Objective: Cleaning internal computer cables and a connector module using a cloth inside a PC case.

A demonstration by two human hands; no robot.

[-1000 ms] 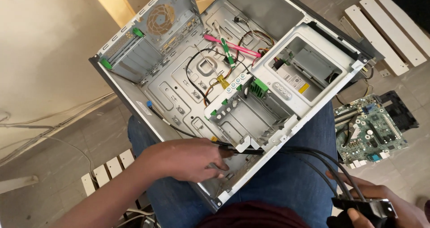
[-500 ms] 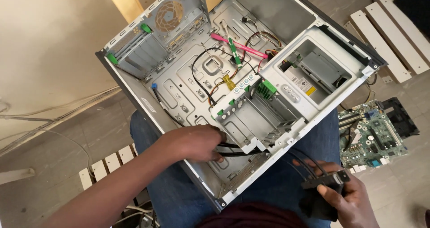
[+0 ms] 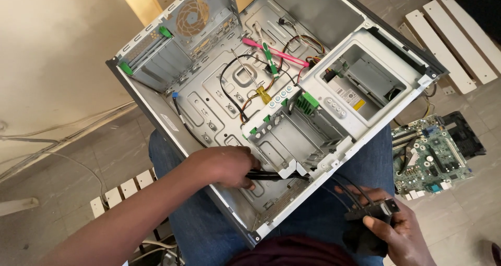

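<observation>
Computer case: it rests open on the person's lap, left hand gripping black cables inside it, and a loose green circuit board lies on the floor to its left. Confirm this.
Wrong side. The head view shows the green circuit board on the floor to the right of the computer case. The rest stands: the case lies open on the lap, left hand gripping black cables inside.

You've only got a couple of labels here: a white rectangular sticker [image 3: 345, 93] on the drive inside the silver computer case [image 3: 313, 15], with a small yellow sticker [image 3: 359, 104] just beside it. No packages, signs or screens anywhere.
</observation>
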